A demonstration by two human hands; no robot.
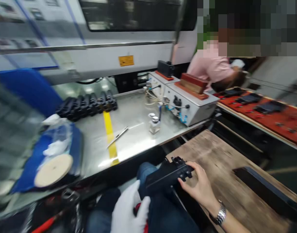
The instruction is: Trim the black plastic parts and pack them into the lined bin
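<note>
My right hand (199, 184), bare with a metal-band watch at the wrist, grips one end of a long black housing (163, 178) between thumb and fingers. The part is held tilted above my lap, and small black knobs or lugs stick out at the gripped end. My left hand (130, 208), in a white glove, is closed around a red-handled tool (146, 226). Most of that tool is hidden by the glove, so its kind does not show. The gloved fingertips are close to the near end of the housing; whether they touch it is unclear.
A wooden board (211, 152) at right bears a long black part (265, 187). On the metal bench (134, 110) are a row of black parts (87, 105), a pen-like tool (118, 136), a small bottle (154, 125) and grey boxes (194, 110). A co-worker (211, 64) sits beyond.
</note>
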